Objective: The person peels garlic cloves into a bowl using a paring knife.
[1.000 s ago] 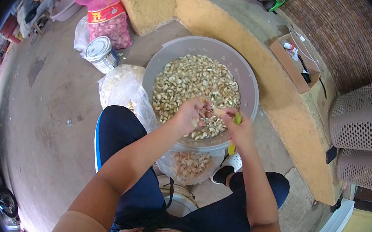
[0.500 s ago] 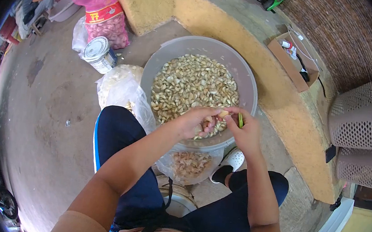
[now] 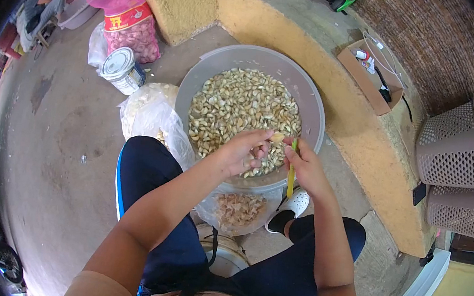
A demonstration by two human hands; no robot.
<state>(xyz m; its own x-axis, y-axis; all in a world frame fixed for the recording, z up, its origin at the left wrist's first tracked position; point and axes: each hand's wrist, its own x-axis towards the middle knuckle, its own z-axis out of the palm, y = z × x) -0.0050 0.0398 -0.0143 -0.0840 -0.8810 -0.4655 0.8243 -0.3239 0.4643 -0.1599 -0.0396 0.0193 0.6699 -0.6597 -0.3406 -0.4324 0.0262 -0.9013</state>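
Observation:
Between the thumb and fingertips of my left hand (image 3: pixel 246 152) is a pale garlic clove (image 3: pixel 277 136). Close beside it on the right, my right hand (image 3: pixel 306 165) grips a small knife with a slim yellow-green handle (image 3: pixel 291 179); its blade is hard to make out. Both hands are over the near side of a large grey tub (image 3: pixel 198 74). Many garlic cloves (image 3: pixel 244 105) fill the bottom of this tub. Below its near rim, a clear plastic bag holds papery garlic skins (image 3: pixel 240 209).
A white plastic bag (image 3: pixel 157 108) with cloves stands left of the tub, near a lidded can (image 3: pixel 122 71) and a pink mesh sack of garlic (image 3: pixel 133 36). A yellow ledge (image 3: pixel 353 137) curves along the right, bearing a cardboard box (image 3: pixel 365 78). Perforated baskets (image 3: pixel 453 147) stand farther right.
The knife handle has swung from pointing upward to hanging down below my right hand. My left hand has opened its grip a little, and the clove shows more clearly.

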